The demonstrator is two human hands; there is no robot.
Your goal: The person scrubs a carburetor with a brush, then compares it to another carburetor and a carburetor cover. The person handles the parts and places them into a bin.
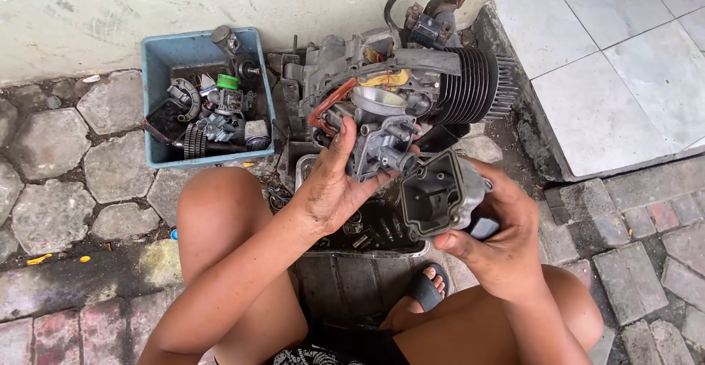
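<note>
Left hand [334, 189] grips carburetor body [378, 141] above knees. Right hand [499, 244] pinches detached float bowl [439, 194] just beside it. Both likely rigid cast metal, greasy, slippery; hold by outer walls. Engine [440, 78], blue parts tray [158, 108] behind.

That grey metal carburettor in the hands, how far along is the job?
Done: the dark bowl-shaped cover is off, in the right hand. In hand: the left hand holds the grey metal carburettor body. Left: the two are apart; loose parts lie in the blue plastic tub.
</note>
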